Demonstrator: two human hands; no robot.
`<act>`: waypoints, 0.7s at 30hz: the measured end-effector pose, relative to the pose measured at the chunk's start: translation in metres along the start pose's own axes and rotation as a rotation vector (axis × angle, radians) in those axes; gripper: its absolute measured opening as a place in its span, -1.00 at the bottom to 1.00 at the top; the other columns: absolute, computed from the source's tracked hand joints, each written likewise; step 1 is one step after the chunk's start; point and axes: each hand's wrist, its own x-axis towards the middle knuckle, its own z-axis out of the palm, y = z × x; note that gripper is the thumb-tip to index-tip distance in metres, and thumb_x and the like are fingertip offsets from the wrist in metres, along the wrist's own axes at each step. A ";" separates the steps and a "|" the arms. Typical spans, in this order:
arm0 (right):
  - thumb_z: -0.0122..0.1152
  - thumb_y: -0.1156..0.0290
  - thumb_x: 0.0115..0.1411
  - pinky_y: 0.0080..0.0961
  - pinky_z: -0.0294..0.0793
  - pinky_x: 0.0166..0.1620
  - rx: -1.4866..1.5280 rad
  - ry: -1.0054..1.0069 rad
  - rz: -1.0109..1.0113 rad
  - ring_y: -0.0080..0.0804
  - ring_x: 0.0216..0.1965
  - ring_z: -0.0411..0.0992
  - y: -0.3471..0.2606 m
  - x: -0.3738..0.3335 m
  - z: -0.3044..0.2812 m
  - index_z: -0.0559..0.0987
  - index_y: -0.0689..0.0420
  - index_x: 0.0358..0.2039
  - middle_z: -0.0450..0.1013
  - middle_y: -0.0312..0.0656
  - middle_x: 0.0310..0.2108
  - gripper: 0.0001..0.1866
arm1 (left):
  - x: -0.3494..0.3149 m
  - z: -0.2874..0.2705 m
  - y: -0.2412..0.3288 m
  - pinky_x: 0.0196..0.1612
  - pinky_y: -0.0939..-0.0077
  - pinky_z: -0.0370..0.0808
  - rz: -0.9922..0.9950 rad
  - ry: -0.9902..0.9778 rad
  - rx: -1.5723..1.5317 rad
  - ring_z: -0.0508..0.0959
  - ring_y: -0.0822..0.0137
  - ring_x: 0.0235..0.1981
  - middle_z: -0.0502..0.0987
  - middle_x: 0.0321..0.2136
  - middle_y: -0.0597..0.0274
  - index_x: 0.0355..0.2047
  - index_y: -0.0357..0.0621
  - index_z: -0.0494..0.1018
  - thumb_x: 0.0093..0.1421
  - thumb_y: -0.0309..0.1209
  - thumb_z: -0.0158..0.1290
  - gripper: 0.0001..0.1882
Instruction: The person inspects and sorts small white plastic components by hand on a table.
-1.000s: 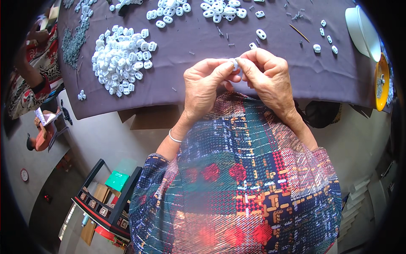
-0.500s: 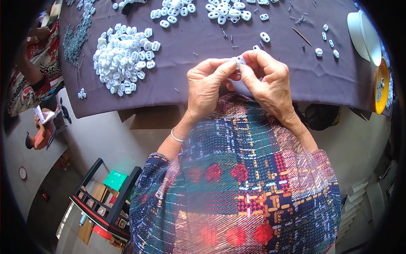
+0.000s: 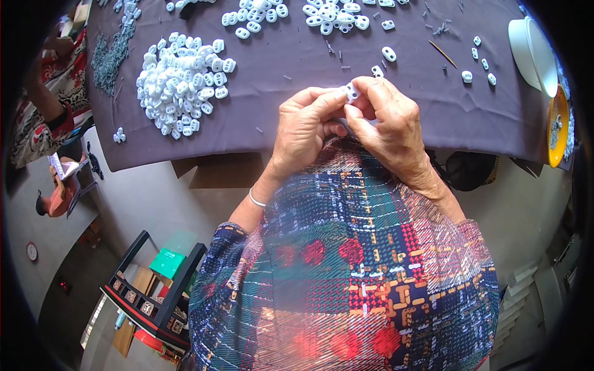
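Near the table's front edge, I hold a small white two-hole cord lock [image 3: 352, 93] between both hands. My left hand [image 3: 303, 127] pinches one end of it with thumb and fingertips. From the other side, the bent fingers and thumb of my right hand [image 3: 390, 120] close on it. Its dark holes show between my fingertips, while the rest is covered. Just beyond my right fingers lies another white cord lock [image 3: 377, 71], and a larger oval one [image 3: 388, 54] is farther back. Small metal springs [image 3: 345, 67] are scattered on the cloth nearby.
A big heap of white cord lock parts [image 3: 179, 86] sits on the dark tablecloth [image 3: 247, 111] at left, beside a tangle of springs [image 3: 111, 65]. More finished-looking pieces [image 3: 334, 15] lie at the back. To the right are a thin stick [image 3: 442, 54], a white tub [image 3: 532, 55] and a yellow dish [image 3: 559, 123].
The cord lock has turned so that its holes show more plainly. My right hand has shifted slightly left, uncovering more of the piece lying beyond it.
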 end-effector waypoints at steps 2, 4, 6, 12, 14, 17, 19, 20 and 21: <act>0.19 0.61 -0.10 -0.62 0.43 -0.48 0.006 0.009 0.001 -0.50 -0.56 0.40 -0.001 0.000 -0.001 0.44 0.28 -0.31 0.37 -0.18 -0.53 -0.73 | 0.000 0.001 0.000 -0.53 0.67 0.49 -0.008 0.006 -0.016 0.55 0.42 -0.44 0.53 -0.43 0.16 -0.32 -0.30 0.46 0.11 -0.46 0.07 -0.84; 0.15 0.61 -0.03 -0.67 0.40 -0.48 0.127 -0.016 0.081 -0.57 -0.56 0.39 -0.002 0.001 -0.003 0.46 0.30 -0.31 0.41 -0.22 -0.52 -0.78 | -0.001 0.002 0.000 -0.53 0.67 0.48 -0.015 0.015 -0.033 0.55 0.42 -0.44 0.53 -0.44 0.16 -0.32 -0.31 0.46 0.11 -0.46 0.08 -0.83; 0.12 0.59 0.06 -0.71 0.38 -0.47 0.308 0.016 0.210 -0.65 -0.55 0.36 0.004 -0.001 -0.002 0.50 0.30 -0.30 0.44 -0.29 -0.52 -0.84 | -0.001 0.003 -0.001 -0.54 0.67 0.46 0.004 0.036 -0.013 0.54 0.42 -0.44 0.53 -0.44 0.17 -0.33 -0.30 0.46 0.10 -0.47 0.09 -0.84; 0.16 0.48 0.10 -0.75 0.35 -0.44 0.670 -0.082 0.614 -0.70 -0.51 0.36 -0.003 0.007 -0.016 0.54 0.26 -0.37 0.46 -0.34 -0.53 -0.88 | -0.003 0.004 -0.003 -0.54 0.68 0.38 0.082 0.020 0.066 0.50 0.48 -0.46 0.53 -0.44 0.22 -0.34 -0.25 0.48 0.08 -0.50 0.11 -0.87; 0.17 0.46 0.10 -0.76 0.35 -0.47 0.671 -0.080 0.607 -0.70 -0.54 0.35 0.000 0.007 -0.016 0.54 0.25 -0.39 0.46 -0.33 -0.55 -0.88 | -0.002 0.003 -0.003 -0.53 0.68 0.39 0.119 0.027 0.119 0.50 0.48 -0.47 0.54 -0.45 0.22 -0.34 -0.26 0.49 0.07 -0.50 0.11 -0.87; 0.17 0.44 0.10 -0.76 0.36 -0.51 0.747 -0.107 0.685 -0.71 -0.58 0.34 0.005 0.007 -0.015 0.54 0.24 -0.39 0.45 -0.34 -0.56 -0.87 | -0.002 0.005 -0.003 -0.52 0.69 0.40 0.168 0.044 0.191 0.49 0.49 -0.50 0.54 -0.47 0.21 -0.34 -0.26 0.50 0.07 -0.50 0.12 -0.86; 0.17 0.43 0.11 -0.76 0.36 -0.53 0.796 -0.099 0.694 -0.71 -0.59 0.34 0.006 0.005 -0.014 0.53 0.23 -0.40 0.45 -0.33 -0.57 -0.87 | -0.001 0.006 -0.003 -0.53 0.69 0.39 0.181 0.053 0.208 0.49 0.49 -0.52 0.54 -0.47 0.21 -0.34 -0.27 0.50 0.07 -0.50 0.12 -0.86; 0.17 0.42 0.11 -0.77 0.35 -0.54 0.844 -0.092 0.703 -0.71 -0.60 0.34 0.006 0.005 -0.014 0.53 0.23 -0.40 0.44 -0.33 -0.57 -0.87 | -0.001 0.006 -0.003 -0.53 0.70 0.40 0.185 0.047 0.203 0.49 0.49 -0.52 0.54 -0.48 0.22 -0.33 -0.27 0.50 0.07 -0.49 0.12 -0.85; 0.17 0.42 0.11 -0.77 0.35 -0.54 0.843 -0.092 0.703 -0.71 -0.60 0.34 0.006 0.004 -0.014 0.53 0.23 -0.40 0.44 -0.33 -0.57 -0.87 | -0.001 0.006 -0.004 -0.53 0.70 0.40 0.188 0.040 0.198 0.50 0.50 -0.52 0.55 -0.48 0.22 -0.33 -0.27 0.50 0.07 -0.49 0.13 -0.85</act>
